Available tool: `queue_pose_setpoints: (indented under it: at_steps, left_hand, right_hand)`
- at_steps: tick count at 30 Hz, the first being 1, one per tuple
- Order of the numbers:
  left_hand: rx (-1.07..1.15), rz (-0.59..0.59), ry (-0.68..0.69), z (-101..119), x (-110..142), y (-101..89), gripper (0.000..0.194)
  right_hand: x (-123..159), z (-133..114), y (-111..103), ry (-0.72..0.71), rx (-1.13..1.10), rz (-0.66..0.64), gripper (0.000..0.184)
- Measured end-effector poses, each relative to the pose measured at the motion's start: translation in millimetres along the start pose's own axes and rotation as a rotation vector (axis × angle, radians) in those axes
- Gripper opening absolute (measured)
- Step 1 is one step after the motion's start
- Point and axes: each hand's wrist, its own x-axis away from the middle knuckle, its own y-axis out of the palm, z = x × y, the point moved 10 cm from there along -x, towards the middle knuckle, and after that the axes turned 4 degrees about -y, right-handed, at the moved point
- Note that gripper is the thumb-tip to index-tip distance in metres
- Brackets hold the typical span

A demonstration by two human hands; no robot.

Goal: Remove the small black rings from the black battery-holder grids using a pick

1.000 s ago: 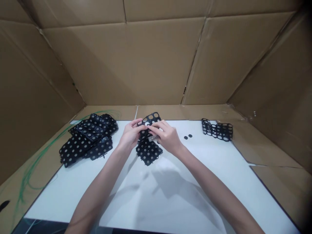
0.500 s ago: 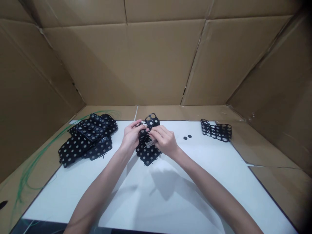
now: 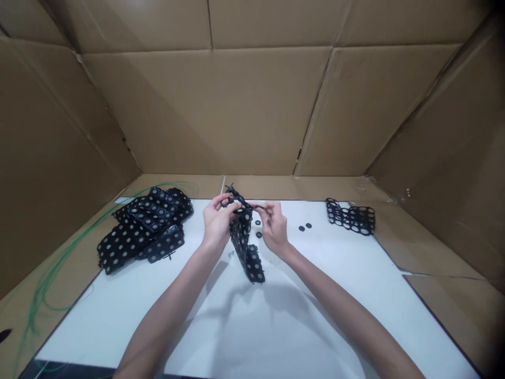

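Note:
A thin, flexible black sheet (image 3: 254, 263) with pale round dots hangs, creased, in front of me over the white board. My left hand (image 3: 217, 217) is closed on its upper part, thumb and fingers pinched together. On the other side my right hand (image 3: 273, 225) pinches a dark edge of the same sheet, stretching it sideways. The exact grip is partly hidden behind my fingers. Between the hands, two small dark discs with pale centres lie on the board, a disc (image 3: 259, 235) nearer to me and another behind it. Two plain black discs (image 3: 305, 227) rest right of my right hand.
Several dotted black sheets (image 3: 130, 239) are piled on the left. A black mesh strip (image 3: 351, 218) with round holes lies at the far right. Green strands (image 3: 59, 263) run along the left edge of the white board (image 3: 189, 337). Cardboard walls (image 3: 221, 116) enclose the area.
My right hand has shifted slightly right, and the sheet now hangs twisted and lower. Two small discs with pale centres have come into view between my hands.

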Motion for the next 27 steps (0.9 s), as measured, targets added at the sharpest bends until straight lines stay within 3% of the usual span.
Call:
queue_pose_setpoints:
  at_steps: [4, 6, 9, 13, 15, 18, 23, 27]
  left_hand:
    - [0.043, 0.006, 0.016, 10, -1, -5.3, 0.041]
    - [0.046, -0.035, -0.036, 11, 0, -2.4, 0.042]
    - [-0.009, -0.111, -0.116, 10, 6, 4.9, 0.04]
    - [-0.104, -0.218, -0.167, 9, 14, 14.4, 0.04]
    - [-0.128, -0.242, -0.171, 9, 15, 15.8, 0.044]
    - [-0.131, -0.285, -0.183, 7, 16, 18.9, 0.045]
    - [-0.12, -0.351, -0.199, 6, 18, 25.1, 0.043]
    - [-0.109, -0.349, -0.217, 4, 21, 27.2, 0.043]
  right_hand:
    - [-11, 24, -32, 0.209, -0.052, 0.177, 0.013]
    - [-19, 31, -32, 0.24, 0.135, 0.045, 0.015]
    - [-18, 54, -15, 0.317, 0.312, -0.234, 0.006]
    - [-12, 67, -1, 0.313, 0.282, -0.333, 0.009]
    - [-14, 59, -5, 0.284, 0.286, -0.277, 0.013]
    - [-21, 26, -15, 0.162, 0.271, -0.171, 0.018]
    - [-13, -50, 9, -0.273, 0.182, -0.381, 0.02]
    - [-8, -63, 12, -0.411, 0.306, -0.337, 0.02]
